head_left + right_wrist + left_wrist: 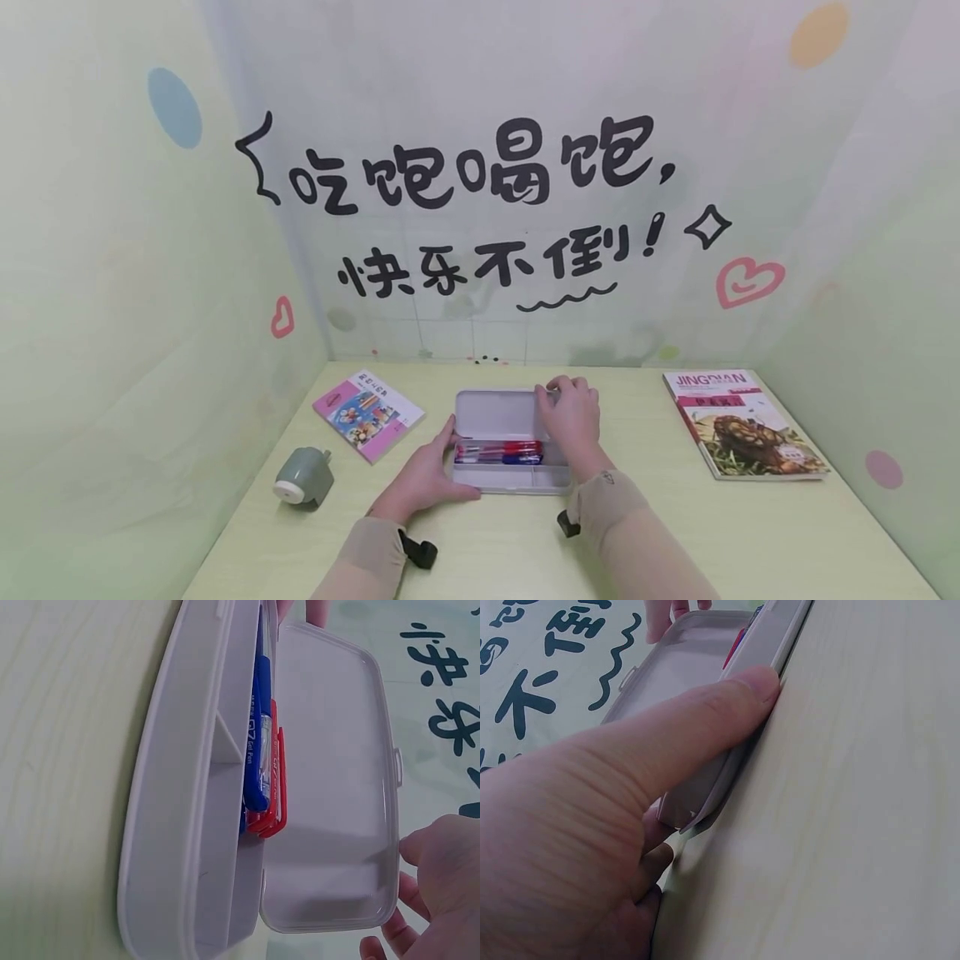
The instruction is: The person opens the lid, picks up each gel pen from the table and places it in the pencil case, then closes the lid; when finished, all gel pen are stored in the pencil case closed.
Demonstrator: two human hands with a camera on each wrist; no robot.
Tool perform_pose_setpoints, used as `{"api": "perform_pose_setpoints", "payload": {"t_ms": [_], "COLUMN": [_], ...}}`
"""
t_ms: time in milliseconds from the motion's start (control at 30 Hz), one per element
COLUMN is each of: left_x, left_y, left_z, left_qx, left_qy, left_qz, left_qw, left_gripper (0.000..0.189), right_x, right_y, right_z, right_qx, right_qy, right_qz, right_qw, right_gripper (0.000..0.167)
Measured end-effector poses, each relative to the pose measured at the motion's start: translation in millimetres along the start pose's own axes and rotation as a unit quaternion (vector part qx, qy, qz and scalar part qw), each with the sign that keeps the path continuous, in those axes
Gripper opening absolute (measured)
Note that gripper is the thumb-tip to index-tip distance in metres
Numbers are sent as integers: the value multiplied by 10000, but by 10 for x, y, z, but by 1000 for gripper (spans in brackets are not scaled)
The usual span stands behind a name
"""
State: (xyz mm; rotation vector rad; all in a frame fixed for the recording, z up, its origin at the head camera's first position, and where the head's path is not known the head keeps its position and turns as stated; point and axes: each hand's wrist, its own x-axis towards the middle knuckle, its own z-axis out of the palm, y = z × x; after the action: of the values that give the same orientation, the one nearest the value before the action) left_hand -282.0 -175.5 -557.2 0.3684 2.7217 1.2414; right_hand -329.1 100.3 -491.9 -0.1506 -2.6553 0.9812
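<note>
A pale grey plastic pencil case (510, 490) lies on the table with its lid (495, 414) raised at the back. Inside its rear compartment are red pens (528, 447) and blue pens (257, 742), bunched together. The divided front compartment shows nothing in it. My left hand (427, 479) grips the case's left end, thumb along the front wall and other fingers round the end, partly hidden. With my right hand (574, 421) I hold the lid's edge near its right corner, thumb at the rim and fingers behind it.
Left of the case stands a grey-green pencil sharpener (306, 475) with a white knob. Behind it lies a pink-and-white booklet (369, 414). A magazine (742, 425) rests at the far right. Fabric walls with printed lettering enclose the table (750, 533).
</note>
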Motion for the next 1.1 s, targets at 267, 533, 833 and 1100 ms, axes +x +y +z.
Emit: {"api": "perform_pose_setpoints", "payload": {"t_ms": [267, 533, 833, 1100], "left_x": [-13, -15, -35, -30], "left_y": [16, 5, -17, -74], "left_z": [-9, -5, 13, -18], "left_qx": [-88, -73, -1, -343], "left_qy": [44, 66, 96, 213], "left_qz": [50, 121, 149, 247], "left_qw": [9999, 9999, 9998, 9989], "left_gripper": [152, 153, 149, 117], "right_x": [-81, -261, -503, -709], "right_y": [17, 41, 130, 246], "right_z": [-42, -154, -257, -323], "right_qx": [351, 444, 253, 14], "right_qy": [60, 54, 54, 97], "right_qz": [-62, -398, -880, -1451], "right_qw": [9993, 9982, 9958, 9894], "right_gripper": [39, 34, 26, 14]}}
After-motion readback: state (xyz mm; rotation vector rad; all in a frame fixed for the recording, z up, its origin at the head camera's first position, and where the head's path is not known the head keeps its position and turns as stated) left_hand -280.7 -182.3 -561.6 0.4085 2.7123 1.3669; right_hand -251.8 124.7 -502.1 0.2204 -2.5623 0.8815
